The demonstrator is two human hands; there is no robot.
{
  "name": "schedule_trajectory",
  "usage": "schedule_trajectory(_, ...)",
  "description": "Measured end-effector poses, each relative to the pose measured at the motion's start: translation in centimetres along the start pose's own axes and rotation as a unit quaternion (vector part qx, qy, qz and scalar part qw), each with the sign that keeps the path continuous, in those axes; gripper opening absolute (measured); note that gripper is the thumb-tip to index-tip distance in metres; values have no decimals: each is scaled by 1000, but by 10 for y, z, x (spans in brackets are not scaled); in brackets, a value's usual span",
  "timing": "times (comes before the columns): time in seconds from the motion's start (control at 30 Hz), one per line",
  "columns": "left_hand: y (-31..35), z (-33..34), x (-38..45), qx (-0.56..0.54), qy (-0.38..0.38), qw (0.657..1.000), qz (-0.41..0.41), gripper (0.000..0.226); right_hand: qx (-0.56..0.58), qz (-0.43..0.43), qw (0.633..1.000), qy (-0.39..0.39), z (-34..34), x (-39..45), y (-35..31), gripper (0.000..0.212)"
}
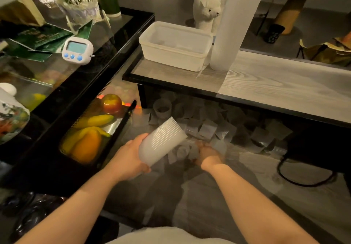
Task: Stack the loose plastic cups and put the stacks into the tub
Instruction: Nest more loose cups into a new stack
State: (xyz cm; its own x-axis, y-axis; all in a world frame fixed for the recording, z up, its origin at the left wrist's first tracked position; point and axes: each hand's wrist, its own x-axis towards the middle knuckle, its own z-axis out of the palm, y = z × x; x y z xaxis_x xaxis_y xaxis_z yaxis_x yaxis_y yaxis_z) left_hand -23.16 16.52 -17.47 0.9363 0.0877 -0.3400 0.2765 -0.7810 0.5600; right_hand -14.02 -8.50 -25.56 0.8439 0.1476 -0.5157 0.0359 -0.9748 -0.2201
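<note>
The left hand [131,156] gripped a tilted stack of cups [161,142]. The right hand [206,153] reached among loose cups [209,129] under the bench [266,84]; its grasp was unclear. The tub [175,46] on the bench looked nearly empty.

- One view only, head-worn; no second view to share ground with.
- Looks forward and steeply down from above the person's own torso, which fills the 6 o'clock edge.
- Both forearms enter from 6–7 and 5 o'clock; left hand [129,158] and right hand [206,153] sit near frame centre, close to the lens.
- Wide angle: straight table edge [247,99] bows.
- Tub [176,57] lies farther off at 12 o'clock; room floor beyond at 1–2 o'clock.
</note>
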Motion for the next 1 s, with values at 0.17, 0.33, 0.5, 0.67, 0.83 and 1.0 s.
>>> schedule_trajectory(0.17, -4, -2, -9, 7, 8, 1000, -3, 113, -11, 18, 1000, 23, 9, 4, 4, 67)
schedule_trajectory(0.33, -4, -2, -10, 30, 9, 999, 3, 112, 169, 84, 976, 105, 2, -19, 20, 55)
schedule_trajectory(0.5, 7, 6, -11, 68, -8, 998, 8, 112, 521, -10, 832, 192, -26, -55, 32, 42)
schedule_trajectory(0.67, 13, 11, -12, 48, -22, 997, 51, 109, 636, -149, 753, 87, -58, -85, 26, 42)
schedule_trajectory(0.83, 23, 11, -18, 52, -29, 993, 100, 102, 602, -174, 778, 48, -68, -88, 31, 32)
schedule_trajectory(1.0, 33, 13, -21, 65, -26, 989, 130, 102, 502, -171, 847, -31, -78, -90, 35, 34)
